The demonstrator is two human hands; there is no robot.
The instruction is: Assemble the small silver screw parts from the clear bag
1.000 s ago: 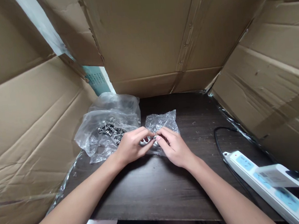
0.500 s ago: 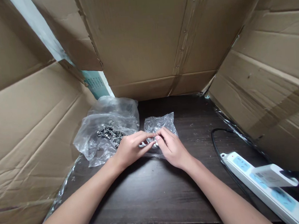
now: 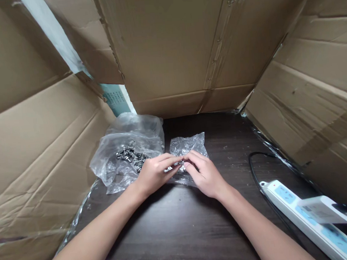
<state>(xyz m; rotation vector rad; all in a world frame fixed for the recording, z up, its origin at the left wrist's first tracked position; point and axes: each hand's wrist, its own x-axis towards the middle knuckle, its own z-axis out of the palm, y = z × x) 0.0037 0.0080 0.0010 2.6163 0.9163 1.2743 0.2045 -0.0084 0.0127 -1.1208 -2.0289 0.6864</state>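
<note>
My left hand (image 3: 154, 172) and my right hand (image 3: 206, 174) meet over the middle of the table, fingertips nearly touching. Between thumb and fingers, the left pinches a small metal bolt (image 3: 180, 162), mostly covered by the fingertips. The right hand's thumb and fingers close on the bolt's other end; whether a separate small part is there is hidden. Beneath both hands lies a small clear plastic bag (image 3: 188, 142) with shiny small metal parts on it, partly covered. Left of my left hand, a heap of metal bolts (image 3: 130, 154) rests on a larger clear plastic bag (image 3: 144, 124).
Cardboard walls (image 3: 169, 46) enclose the dark wooden table (image 3: 181, 225) at the back and both sides. At the right lies a white power strip (image 3: 286, 195) with a white plug adapter (image 3: 324, 209) in it, and a black cable (image 3: 251, 168) curves beside it.
The view has shifted slightly, so everything sits a little lower and further right. Both hands keep together over the small bag, with the right fingers slightly re-set around the bolt.
</note>
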